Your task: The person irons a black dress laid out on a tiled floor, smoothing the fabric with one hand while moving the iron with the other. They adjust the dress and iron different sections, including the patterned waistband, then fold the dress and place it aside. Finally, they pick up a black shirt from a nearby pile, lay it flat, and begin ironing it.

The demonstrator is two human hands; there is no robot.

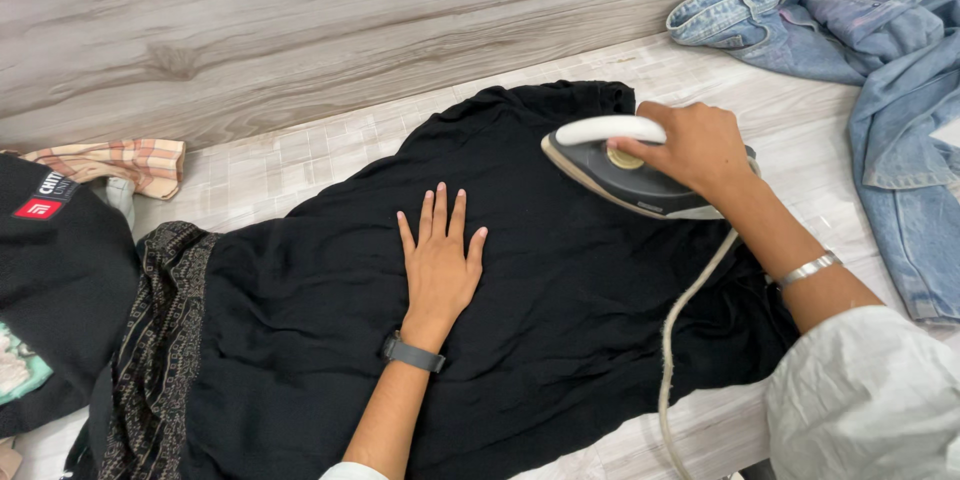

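Note:
A black garment [330, 310] lies spread across the pale, checked ironing surface [290, 155]. My left hand [440, 260] rests flat on its middle, fingers spread, with a dark band on the wrist. My right hand [695, 145] grips the white handle of a grey-and-white iron [620, 175] that sits on the upper right part of the garment. The iron's white cord [685, 325] runs down over the cloth toward the bottom edge. A silver bracelet sits on my right wrist.
Blue denim clothing [880, 60] is piled at the upper right. A peach plaid cloth [120, 162] and a black garment with a red patch [55, 270] lie at the left, beside a dark patterned fabric [160, 340]. A wood-grain panel [300, 20] runs behind.

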